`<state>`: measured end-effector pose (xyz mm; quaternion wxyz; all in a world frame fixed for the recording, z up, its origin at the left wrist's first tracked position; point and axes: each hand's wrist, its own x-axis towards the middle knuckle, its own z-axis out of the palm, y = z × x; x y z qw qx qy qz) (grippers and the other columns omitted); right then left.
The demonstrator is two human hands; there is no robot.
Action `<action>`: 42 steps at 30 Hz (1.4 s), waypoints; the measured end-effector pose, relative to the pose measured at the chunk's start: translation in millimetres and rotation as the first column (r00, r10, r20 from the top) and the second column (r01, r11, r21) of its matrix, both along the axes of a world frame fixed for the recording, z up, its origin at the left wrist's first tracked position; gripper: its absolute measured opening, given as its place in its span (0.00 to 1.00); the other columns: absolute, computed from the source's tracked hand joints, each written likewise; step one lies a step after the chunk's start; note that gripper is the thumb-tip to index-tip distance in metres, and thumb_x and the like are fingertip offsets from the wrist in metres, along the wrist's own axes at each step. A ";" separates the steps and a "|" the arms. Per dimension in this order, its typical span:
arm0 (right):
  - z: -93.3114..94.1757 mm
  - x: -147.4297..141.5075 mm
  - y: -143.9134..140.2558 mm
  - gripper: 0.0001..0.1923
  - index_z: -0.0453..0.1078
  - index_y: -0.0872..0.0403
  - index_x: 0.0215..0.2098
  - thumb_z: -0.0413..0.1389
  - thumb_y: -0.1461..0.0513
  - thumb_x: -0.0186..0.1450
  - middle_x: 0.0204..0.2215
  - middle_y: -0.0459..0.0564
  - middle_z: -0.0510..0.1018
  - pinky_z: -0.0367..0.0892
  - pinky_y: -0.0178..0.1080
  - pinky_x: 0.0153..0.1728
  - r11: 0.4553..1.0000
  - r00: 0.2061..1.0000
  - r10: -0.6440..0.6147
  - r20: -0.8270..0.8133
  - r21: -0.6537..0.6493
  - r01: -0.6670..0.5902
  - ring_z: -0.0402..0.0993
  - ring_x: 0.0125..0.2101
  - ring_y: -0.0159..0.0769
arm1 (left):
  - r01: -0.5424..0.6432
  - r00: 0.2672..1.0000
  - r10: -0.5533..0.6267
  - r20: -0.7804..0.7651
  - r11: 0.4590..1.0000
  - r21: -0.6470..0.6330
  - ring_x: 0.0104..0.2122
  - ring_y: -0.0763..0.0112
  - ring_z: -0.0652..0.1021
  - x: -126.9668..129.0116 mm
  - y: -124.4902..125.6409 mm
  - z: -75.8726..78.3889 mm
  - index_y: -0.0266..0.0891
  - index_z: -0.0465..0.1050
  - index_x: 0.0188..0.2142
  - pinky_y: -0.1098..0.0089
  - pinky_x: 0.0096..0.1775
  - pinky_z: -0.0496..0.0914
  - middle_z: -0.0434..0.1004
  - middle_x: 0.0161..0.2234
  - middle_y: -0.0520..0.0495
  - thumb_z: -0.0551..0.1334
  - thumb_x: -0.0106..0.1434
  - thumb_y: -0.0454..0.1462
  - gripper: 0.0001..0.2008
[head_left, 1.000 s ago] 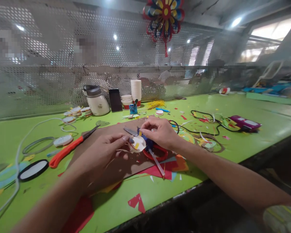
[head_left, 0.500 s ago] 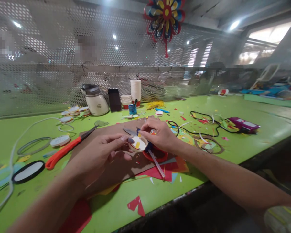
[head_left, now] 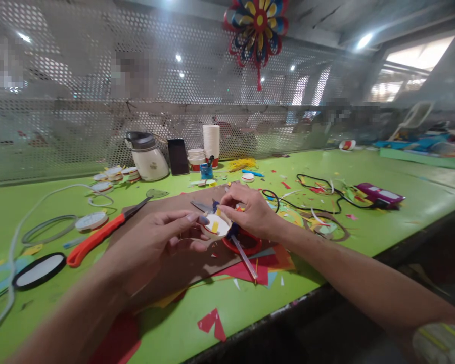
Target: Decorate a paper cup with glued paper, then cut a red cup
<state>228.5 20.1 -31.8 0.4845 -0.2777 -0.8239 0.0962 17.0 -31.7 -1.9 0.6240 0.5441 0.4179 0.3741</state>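
Observation:
My left hand [head_left: 170, 230] pinches the rim of a small, shallow white paper cup bottom [head_left: 222, 227] between thumb and fingers. A yellow paper piece [head_left: 215, 227] lies inside it. At the far right rim my right hand [head_left: 246, 207] has thumb and fingertips pressed together on a small yellow paper strip [head_left: 219, 210]. Just behind and under the hands is a dark blue glue gun, mostly hidden, with a clear glue stick [head_left: 246, 260] poking out toward me. Scissors with red handles [head_left: 252, 246] lie beneath it, on brown cardboard [head_left: 197, 270].
An orange-handled knife [head_left: 96, 240] and a black-rimmed oval [head_left: 40, 271] lie left. Behind stand a kettle [head_left: 149, 164], a phone [head_left: 178, 156] and stacked paper cups [head_left: 211, 144]. Paper scraps [head_left: 212, 323], a black cord [head_left: 318, 208] and a purple box [head_left: 379, 195] spread around.
The view has shifted slightly. Both hands stay almost in place at the cup bottom, with the same grips.

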 end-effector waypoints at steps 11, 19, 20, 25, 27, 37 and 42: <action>0.9 1.0 -1.9 0.06 0.67 0.54 0.27 0.57 0.66 0.62 0.26 0.44 0.70 0.63 0.36 0.33 1.000 0.999 0.007 0.048 -0.003 -0.006 0.66 0.29 0.31 | -0.009 1.000 0.009 -0.002 1.000 -0.001 0.35 0.70 0.79 1.1 -1.3 3.0 0.39 0.82 0.33 0.76 0.35 0.76 0.83 0.36 0.45 0.63 0.63 0.38 0.08; 0.3 3.2 -1.3 0.05 0.69 0.55 0.27 0.58 0.65 0.61 0.25 0.44 0.70 0.61 0.36 0.32 1.000 0.997 -0.018 0.072 -0.004 0.018 0.66 0.28 0.31 | -0.018 1.000 0.018 0.014 1.000 0.002 0.33 0.71 0.79 2.0 -5.5 6.2 0.39 0.82 0.31 0.76 0.33 0.76 0.83 0.34 0.46 0.64 0.63 0.37 0.08; 0.5 3.6 -1.2 0.05 0.69 0.55 0.27 0.58 0.65 0.61 0.24 0.44 0.70 0.61 0.36 0.32 1.000 0.997 -0.017 0.073 -0.005 0.017 0.66 0.28 0.30 | -0.018 1.000 0.018 0.012 1.000 0.003 0.34 0.70 0.79 1.7 -5.9 6.3 0.39 0.82 0.32 0.76 0.33 0.76 0.83 0.34 0.46 0.64 0.62 0.37 0.08; 2.1 5.0 -1.2 0.05 0.70 0.55 0.27 0.59 0.65 0.61 0.24 0.44 0.71 0.61 0.35 0.32 0.999 0.996 -0.010 0.093 -0.031 0.013 0.66 0.28 0.30 | -0.019 1.000 0.019 0.006 1.000 -0.001 0.33 0.69 0.79 0.7 -6.5 6.1 0.38 0.82 0.32 0.74 0.33 0.77 0.83 0.35 0.44 0.64 0.62 0.36 0.08; 2.8 5.4 -1.3 0.05 0.70 0.55 0.27 0.59 0.65 0.61 0.24 0.44 0.71 0.61 0.35 0.32 0.999 0.995 -0.010 0.099 -0.044 0.014 0.67 0.28 0.31 | -0.021 1.000 0.021 0.005 1.000 -0.009 0.31 0.71 0.78 1.0 -6.3 6.5 0.38 0.83 0.32 0.74 0.33 0.76 0.83 0.35 0.44 0.63 0.62 0.37 0.08; 0.6 5.1 0.5 0.05 0.71 0.54 0.28 0.58 0.64 0.63 0.25 0.44 0.72 0.62 0.35 0.32 0.997 0.996 0.011 0.085 -0.072 -0.005 0.67 0.28 0.30 | -0.006 1.000 0.006 -0.006 1.000 -0.005 0.31 0.70 0.78 1.0 -5.4 5.6 0.38 0.83 0.32 0.74 0.32 0.76 0.83 0.36 0.43 0.63 0.62 0.36 0.08; 1.1 5.4 -0.2 0.06 0.72 0.54 0.28 0.58 0.64 0.63 0.26 0.44 0.73 0.62 0.36 0.33 0.998 0.997 0.004 0.076 -0.055 0.000 0.67 0.29 0.31 | -0.006 1.000 0.006 0.009 1.000 -0.008 0.30 0.71 0.78 2.0 -5.5 7.5 0.38 0.83 0.31 0.77 0.30 0.75 0.83 0.34 0.45 0.63 0.62 0.36 0.09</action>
